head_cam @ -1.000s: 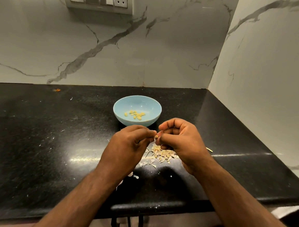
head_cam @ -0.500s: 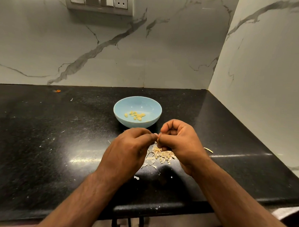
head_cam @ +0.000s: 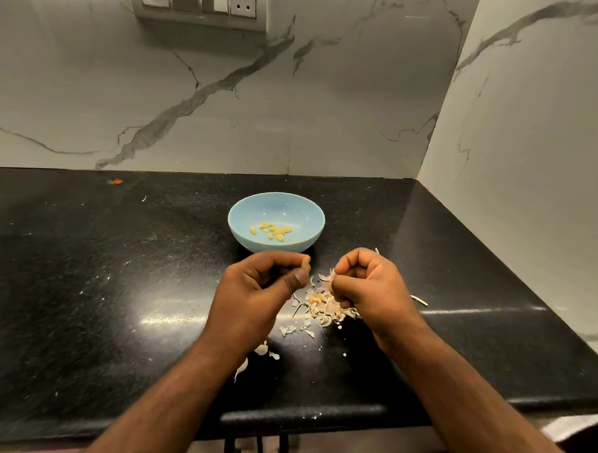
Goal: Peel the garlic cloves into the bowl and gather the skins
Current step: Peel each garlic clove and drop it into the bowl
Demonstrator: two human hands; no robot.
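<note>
Centrally, a black stone counter (head_cam: 82, 285) meets marble walls (head_cam: 330, 108), switch panel (head_cam: 201, 1) at top. Both hands curl nearly shut: left hand (head_cam: 257, 289) pinches something too small to identify, right hand (head_cam: 370, 287) pinches a skin scrap. Blue bowl (head_cam: 305, 213) above them holds peeled cloves (head_cam: 273, 230); skins (head_cam: 323, 306) are heaped between the hands.

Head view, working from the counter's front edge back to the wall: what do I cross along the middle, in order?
Counter front edge → loose skin scraps → pile of skins → blue bowl with peeled cloves → marble wall → switch panel.
</note>
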